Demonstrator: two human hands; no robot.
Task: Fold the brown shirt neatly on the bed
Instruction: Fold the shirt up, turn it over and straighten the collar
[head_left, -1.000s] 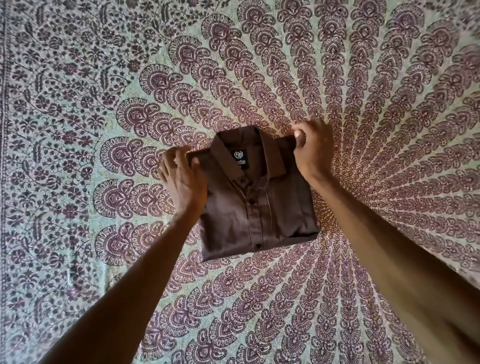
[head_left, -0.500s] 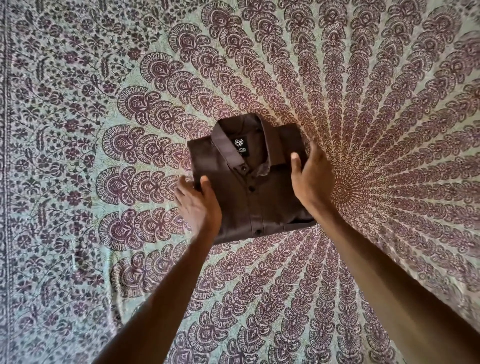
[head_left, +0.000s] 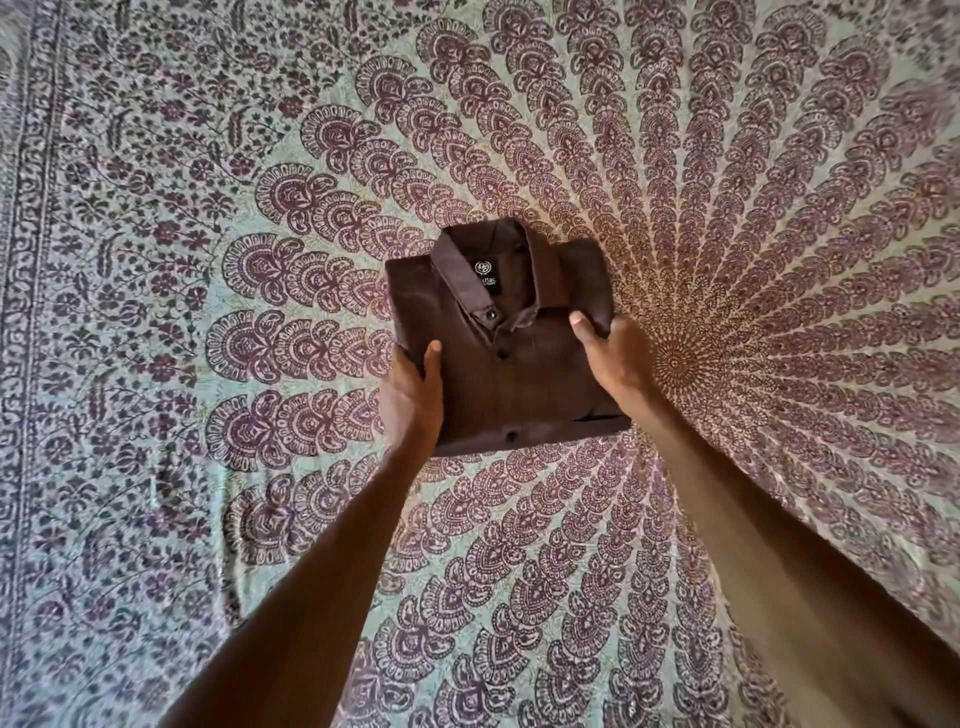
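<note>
The fingers (head_left: 621, 332) of the right hand (head_left: 615, 364) curl round the right edge of the brown shirt (head_left: 524, 384), thumb flat on top just below the collar (head_left: 540, 260). The left hand (head_left: 410, 400) pinches the opposite edge the same way, thumb on the cloth and fingers tucked to the side or beneath. The shirt sits at the centre of the frame, folded into a tidy rectangle, buttoned front up, collar toward the top, with a dark label (head_left: 485, 275) showing inside the neck. I cannot tell whether it is raised off the bed or lying on it. Under it a printed bedspread (head_left: 208, 218) fills the whole view, pale green with purple fan-shaped motifs spreading from a centre just right of the shirt, and a floral border runs down the left of the frame. A second ago both hands were up at the shoulders beside the collar. They have since slid down the sides to mid-length, and the fold has kept its shape.
</note>
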